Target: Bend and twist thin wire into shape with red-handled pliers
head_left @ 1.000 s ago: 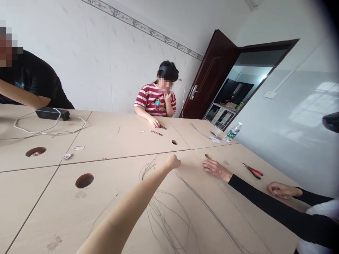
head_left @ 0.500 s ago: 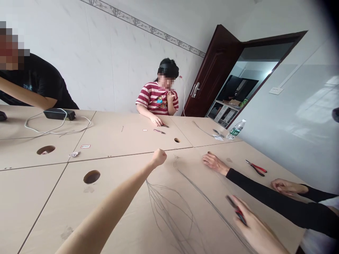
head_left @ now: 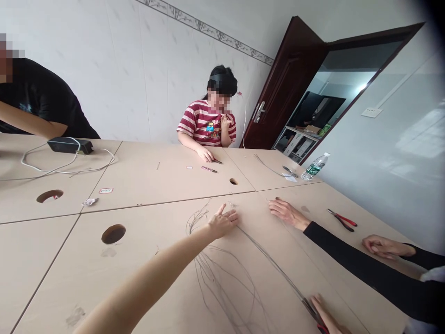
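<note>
My left hand (head_left: 222,221) reaches far across the beige table (head_left: 149,260), fingers spread and lying flat on a bundle of thin grey wires (head_left: 222,278). One long straight wire (head_left: 271,266) runs from under that hand toward the lower right. There my right hand (head_left: 325,317) shows only in part at the frame's bottom edge, closed on a pair of red-handled pliers (head_left: 314,316) at the wire's near end.
A co-worker's black-sleeved hand (head_left: 287,213) rests on the table to the right, their other hand (head_left: 384,246) nearer the edge. Red pliers (head_left: 342,219) lie beyond. A person in a striped shirt (head_left: 208,125) sits opposite. Round holes (head_left: 113,234), a water bottle (head_left: 314,166), and a black box with white cable (head_left: 69,145) are around.
My left hand went from a fist held above the table to flat and spread on the wires. My right hand with the pliers dropped lower, down to the wire's near end.
</note>
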The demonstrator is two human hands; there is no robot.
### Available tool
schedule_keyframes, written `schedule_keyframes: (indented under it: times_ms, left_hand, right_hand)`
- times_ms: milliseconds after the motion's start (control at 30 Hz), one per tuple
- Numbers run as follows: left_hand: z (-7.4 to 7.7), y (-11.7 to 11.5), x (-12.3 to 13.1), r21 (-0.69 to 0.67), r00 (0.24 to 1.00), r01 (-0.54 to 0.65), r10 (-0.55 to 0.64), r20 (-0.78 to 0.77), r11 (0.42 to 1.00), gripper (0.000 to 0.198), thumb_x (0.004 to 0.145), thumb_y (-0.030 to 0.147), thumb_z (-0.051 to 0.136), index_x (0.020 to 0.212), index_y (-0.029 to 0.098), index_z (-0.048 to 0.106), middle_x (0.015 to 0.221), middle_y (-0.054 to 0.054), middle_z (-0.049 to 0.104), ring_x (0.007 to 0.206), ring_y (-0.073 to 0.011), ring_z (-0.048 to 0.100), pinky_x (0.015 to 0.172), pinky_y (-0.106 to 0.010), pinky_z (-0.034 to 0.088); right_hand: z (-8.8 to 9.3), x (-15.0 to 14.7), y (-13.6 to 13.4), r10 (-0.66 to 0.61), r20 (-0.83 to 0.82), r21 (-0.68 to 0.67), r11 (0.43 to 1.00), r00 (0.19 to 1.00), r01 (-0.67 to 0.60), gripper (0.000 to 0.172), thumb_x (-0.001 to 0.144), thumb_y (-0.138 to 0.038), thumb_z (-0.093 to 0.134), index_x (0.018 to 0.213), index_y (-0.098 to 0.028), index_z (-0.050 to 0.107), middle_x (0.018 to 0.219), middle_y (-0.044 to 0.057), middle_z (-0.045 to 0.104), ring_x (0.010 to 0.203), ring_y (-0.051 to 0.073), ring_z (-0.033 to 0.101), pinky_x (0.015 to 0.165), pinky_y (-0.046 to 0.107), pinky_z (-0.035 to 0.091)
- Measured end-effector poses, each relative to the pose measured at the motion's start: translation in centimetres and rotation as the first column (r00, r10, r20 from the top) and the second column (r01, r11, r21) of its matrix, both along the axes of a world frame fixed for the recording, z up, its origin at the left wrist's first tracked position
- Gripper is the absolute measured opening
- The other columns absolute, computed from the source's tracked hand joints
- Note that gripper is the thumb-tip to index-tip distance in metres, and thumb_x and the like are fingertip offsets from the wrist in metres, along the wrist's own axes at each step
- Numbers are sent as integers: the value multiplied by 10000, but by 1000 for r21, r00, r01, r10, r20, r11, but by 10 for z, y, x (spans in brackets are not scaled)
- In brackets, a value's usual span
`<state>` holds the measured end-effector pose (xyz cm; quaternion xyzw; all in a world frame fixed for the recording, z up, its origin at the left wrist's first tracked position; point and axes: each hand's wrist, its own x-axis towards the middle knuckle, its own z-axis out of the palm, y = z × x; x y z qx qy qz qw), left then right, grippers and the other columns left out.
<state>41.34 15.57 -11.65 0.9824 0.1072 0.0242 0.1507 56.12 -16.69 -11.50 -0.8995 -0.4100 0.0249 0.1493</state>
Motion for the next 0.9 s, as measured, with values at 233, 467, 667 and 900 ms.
schedule_keyframes:
  times_ms: [233, 467, 667, 900]
  left_hand:
    - [21, -11, 5, 56, 981, -196, 196, 7, 979, 593, 866, 52, 506, 1430, 214, 420, 1576, -103, 307, 1403, -246, 338, 1161, -472, 222]
    - [63, 37, -74, 99, 715, -667, 672, -192, 738, 525, 872, 584, 536, 1078, 114, 645, 1189, -164, 609, 1151, -315, 522, 946, -475, 407]
    - [60, 16, -94, 109, 592, -710, 674, -442, 696, 452, 821, 558, 633, 933, 123, 683, 1091, -161, 658, 1139, -326, 535, 951, -487, 409]
    - [50, -7, -84, -1, 577, -758, 669, -468, 652, 336, 922, 330, 595, 1209, 155, 582, 1231, -103, 596, 1076, -245, 602, 897, -463, 517]
  right_hand:
    - [30, 14, 119, 82, 21, 103, 991, 996, -84, 270, 957, -366, 537, 1217, -322, 597, 1318, 58, 576, 1129, 224, 591, 907, 367, 527]
    - [43, 9, 125, 125, -1, 121, 985, 992, -124, 397, 944, -415, 517, 1339, -381, 524, 1412, 30, 537, 1223, 258, 559, 934, 387, 525]
    - [28, -29, 26, 122, -90, 47, 992, 988, -118, 582, 776, -256, 569, 1352, -343, 557, 1501, 51, 441, 1148, 347, 630, 734, 409, 604]
    - [8, -85, 91, 304, -480, -23, 933, 823, -358, 722, 780, -124, 390, 1499, -157, 342, 1619, 50, 143, 1470, 177, 215, 1191, 350, 247]
